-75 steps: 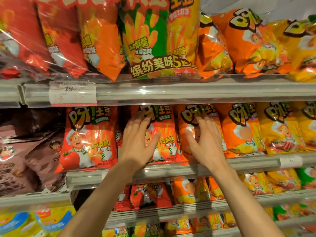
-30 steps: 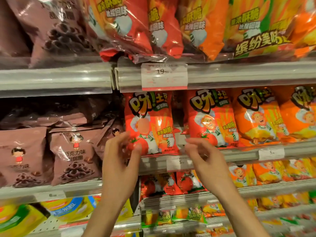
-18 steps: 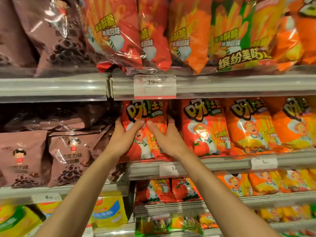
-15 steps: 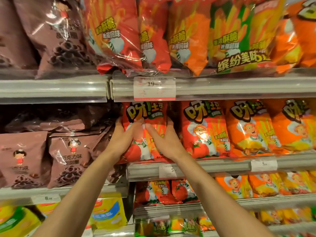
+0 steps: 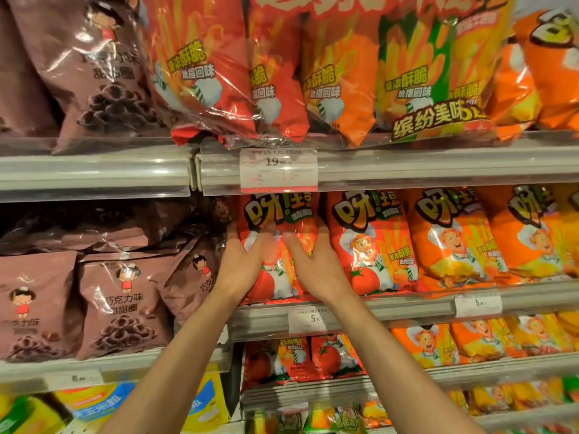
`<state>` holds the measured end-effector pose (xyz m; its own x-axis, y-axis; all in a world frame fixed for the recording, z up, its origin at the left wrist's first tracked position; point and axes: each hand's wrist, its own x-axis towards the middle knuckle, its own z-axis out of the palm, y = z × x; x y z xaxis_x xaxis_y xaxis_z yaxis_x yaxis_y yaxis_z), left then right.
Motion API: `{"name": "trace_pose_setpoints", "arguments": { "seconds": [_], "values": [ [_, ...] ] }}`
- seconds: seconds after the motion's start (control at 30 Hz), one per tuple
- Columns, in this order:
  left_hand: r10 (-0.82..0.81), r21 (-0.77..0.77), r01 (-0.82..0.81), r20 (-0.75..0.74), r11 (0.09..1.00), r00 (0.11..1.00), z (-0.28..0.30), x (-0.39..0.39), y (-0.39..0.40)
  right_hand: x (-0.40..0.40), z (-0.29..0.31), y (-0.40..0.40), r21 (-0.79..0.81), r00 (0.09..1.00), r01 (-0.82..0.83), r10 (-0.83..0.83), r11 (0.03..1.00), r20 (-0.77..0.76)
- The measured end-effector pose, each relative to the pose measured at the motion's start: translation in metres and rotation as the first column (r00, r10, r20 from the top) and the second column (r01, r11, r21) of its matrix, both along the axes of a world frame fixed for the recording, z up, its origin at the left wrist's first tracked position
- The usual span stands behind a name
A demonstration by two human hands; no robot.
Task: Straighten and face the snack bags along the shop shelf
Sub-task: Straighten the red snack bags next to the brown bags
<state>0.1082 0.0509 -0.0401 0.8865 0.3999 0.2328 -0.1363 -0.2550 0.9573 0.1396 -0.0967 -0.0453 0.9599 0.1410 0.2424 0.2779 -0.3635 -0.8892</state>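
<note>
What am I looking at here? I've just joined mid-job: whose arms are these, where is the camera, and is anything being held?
There is no machine. A person wears one wide-angle camera on the head, looking forward and down, so the bare arms coming up from below are theirs. They face shop shelves. The left hand and right hand lie on the front of one glossy red tomato snack bag, thumbs across its face and fingers at its edges. It stands on the grey middle shelf, directly under the white 19.90 price tag. Beside it stand a matching red bag and orange bags. Brown chocolate-ring bags fill the bay on the left.
</note>
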Motion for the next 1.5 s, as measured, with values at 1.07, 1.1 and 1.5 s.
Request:
{"name": "trace_pose_setpoints", "arguments": {
  "seconds": [1.07, 1.1, 1.5],
  "values": [
    [-0.023, 0.383, -0.016, 0.096, 0.924, 0.995, -0.013, -0.021, -0.007, -0.014, 0.006, -0.011, -0.298, 0.932, 0.014, 0.095, 0.954, 0.349],
    [-0.016, 0.389, -0.022, 0.096, 0.921, 0.995, -0.011, -0.022, -0.01, -0.015, 0.008, -0.012, -0.31, 0.935, 0.013, 0.098, 0.951, 0.34],
    [0.014, 0.846, -0.282, 0.31, 0.453, 0.951, 0.001, -0.029, -0.024, -0.018, 0.023, -0.088, -0.441, 0.758, 0.431, -0.051, 0.787, 0.65]
  ]
}}
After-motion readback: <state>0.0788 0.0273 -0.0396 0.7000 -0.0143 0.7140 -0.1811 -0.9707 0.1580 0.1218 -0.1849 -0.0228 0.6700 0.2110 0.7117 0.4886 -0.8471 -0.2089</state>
